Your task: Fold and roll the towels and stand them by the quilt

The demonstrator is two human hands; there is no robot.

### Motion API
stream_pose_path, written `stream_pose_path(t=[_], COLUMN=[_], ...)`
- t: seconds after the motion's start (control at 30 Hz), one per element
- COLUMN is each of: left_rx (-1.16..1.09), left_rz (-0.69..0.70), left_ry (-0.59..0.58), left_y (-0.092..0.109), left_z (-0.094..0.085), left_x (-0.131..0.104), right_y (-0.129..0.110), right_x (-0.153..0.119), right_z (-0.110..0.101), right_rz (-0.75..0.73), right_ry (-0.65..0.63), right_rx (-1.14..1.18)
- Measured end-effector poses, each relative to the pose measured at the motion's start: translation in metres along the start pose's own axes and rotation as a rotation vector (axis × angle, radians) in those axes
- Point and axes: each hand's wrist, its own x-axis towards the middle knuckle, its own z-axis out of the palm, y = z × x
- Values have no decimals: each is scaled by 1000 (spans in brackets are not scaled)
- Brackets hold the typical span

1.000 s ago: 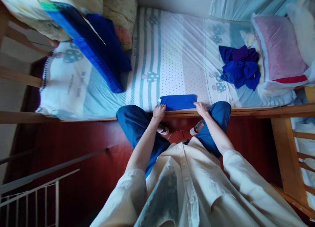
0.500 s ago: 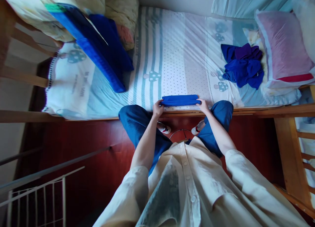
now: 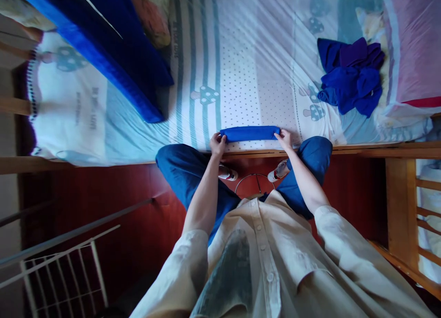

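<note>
A blue cloth folded into a narrow flat strip (image 3: 249, 133) lies near the front edge of the bed, its long side running along that edge. My left hand (image 3: 217, 144) pinches its left end between thumb and fingers. At the opposite end, my right hand (image 3: 284, 139) grips the right corner the same way. To the right on the sheet is a loose crumpled pile of blue and purple cloth (image 3: 358, 81). A large blue fabric item with a long flat side (image 3: 113, 79) stands on the bed at the left.
The bed has a patterned sheet (image 3: 237, 88) and a wooden frame edge (image 3: 361, 150). A pink pillow (image 3: 416, 47) is at the right. White wire racks (image 3: 62, 272) stand on the red floor (image 3: 138, 235) at lower left. A wooden rail structure (image 3: 401, 207) is at right.
The view has tilted down and closer to the bed. Both hands still hold the strip's ends; the strip's front edge now shows slightly tilted, its right end a little higher.
</note>
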Motion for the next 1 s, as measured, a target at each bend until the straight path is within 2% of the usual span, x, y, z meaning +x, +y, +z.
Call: stream_pose_path(t=[0.17, 0.37, 0.57, 0.7, 1.0], left_rx=[77, 184, 249, 264, 292], left_rz=[-36, -112, -167, -191, -256], left_ry=[37, 83, 70, 67, 83], left_y=[3, 16, 30, 37, 47], left_z=[2, 3, 4, 4, 12], left_x=[6, 7, 6, 5, 10], right_y=[6, 11, 5, 0, -9], right_x=[9, 20, 25, 26, 31], right_z=[6, 10, 11, 13, 17], right_rz=[8, 96, 134, 213, 317], right_ry=[34, 62, 75, 86, 79], right_rx=[-49, -170, -243, -292, -332])
